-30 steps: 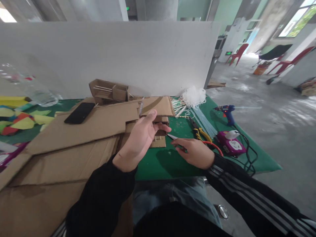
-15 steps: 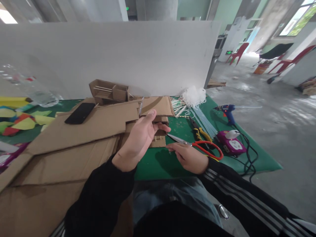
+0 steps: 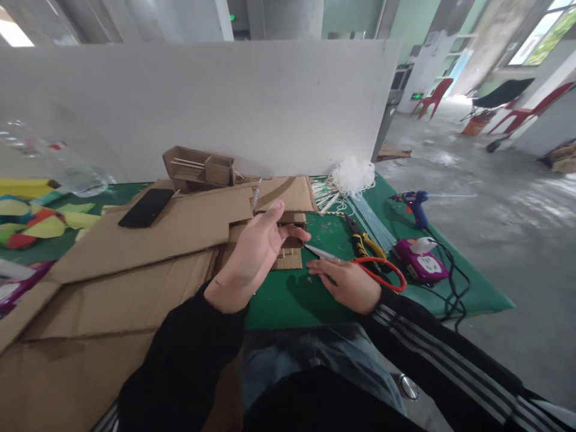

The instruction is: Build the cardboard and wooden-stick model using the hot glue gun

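Note:
My left hand [image 3: 261, 246] is raised over the cardboard pieces, thumb up and fingers curved apart, with nothing visible in it. Behind its fingers is a small cardboard piece with thin sticks [image 3: 288, 258], partly hidden. My right hand [image 3: 344, 282] hovers low over the green table, fingers loosely extended and holding nothing that I can see. Red-handled scissors [image 3: 390, 271] lie just beyond it, their blade tips toward my left hand and their middle hidden by the right hand. A cardboard sheet [image 3: 285, 193] lies behind my left hand.
Large cardboard sheets [image 3: 130, 294] cover the left side, with a black phone [image 3: 146, 207] on top. A cardboard box [image 3: 198, 167] stands at the back. Pliers [image 3: 357, 240], a glue gun [image 3: 416, 207], a purple power strip [image 3: 422, 262] and white string [image 3: 353, 177] are on the right.
My right hand has shifted slightly to the right, now covering more of the scissors' pivot. My left hand has stayed almost still.

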{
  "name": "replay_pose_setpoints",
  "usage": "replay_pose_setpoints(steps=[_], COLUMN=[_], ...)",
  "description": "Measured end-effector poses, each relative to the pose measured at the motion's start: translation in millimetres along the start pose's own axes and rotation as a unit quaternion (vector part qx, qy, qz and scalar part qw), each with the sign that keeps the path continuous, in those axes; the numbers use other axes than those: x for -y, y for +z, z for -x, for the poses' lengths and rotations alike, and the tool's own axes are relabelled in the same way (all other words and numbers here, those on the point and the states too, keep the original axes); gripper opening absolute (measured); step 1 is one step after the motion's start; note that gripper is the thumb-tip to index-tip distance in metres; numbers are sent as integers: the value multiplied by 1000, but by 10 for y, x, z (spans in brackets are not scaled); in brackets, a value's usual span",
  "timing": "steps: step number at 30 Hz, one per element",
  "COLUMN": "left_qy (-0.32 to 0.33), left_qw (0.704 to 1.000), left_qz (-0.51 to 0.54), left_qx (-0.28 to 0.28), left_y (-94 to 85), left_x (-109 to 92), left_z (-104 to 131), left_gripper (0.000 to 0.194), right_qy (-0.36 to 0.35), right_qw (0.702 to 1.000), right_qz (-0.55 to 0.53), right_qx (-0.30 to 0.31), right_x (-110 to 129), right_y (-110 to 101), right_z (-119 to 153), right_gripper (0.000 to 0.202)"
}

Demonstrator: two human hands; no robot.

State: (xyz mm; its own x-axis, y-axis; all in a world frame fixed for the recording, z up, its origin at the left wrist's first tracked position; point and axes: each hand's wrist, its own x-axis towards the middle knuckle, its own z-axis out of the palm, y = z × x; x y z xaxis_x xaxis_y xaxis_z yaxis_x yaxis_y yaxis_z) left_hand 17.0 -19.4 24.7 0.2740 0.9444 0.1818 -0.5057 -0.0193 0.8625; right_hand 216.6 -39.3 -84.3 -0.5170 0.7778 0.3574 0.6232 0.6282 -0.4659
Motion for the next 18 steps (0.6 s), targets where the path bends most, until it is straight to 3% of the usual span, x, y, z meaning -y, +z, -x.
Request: replay_pose_setpoints(steps=[9,14,18], left_qy=[-3,-8,-10], left_qw=[1000,1000,1000], left_qz=[0,-4,-9], left_qx=[3,3,1], left_y=[7,18,34], left_x=[-12,-18,-30], left_z=[4,13,21], left_gripper=[22,23,22], right_qy=[-2,48,33], right_qw=[1000,996,993], right_qz=[8,55,87], right_qx=[-7,44,72], right_x=[21,95,135], right_y=[-55,-103,-131], right_z=[-27,-24,-23], right_gripper=[26,56,61])
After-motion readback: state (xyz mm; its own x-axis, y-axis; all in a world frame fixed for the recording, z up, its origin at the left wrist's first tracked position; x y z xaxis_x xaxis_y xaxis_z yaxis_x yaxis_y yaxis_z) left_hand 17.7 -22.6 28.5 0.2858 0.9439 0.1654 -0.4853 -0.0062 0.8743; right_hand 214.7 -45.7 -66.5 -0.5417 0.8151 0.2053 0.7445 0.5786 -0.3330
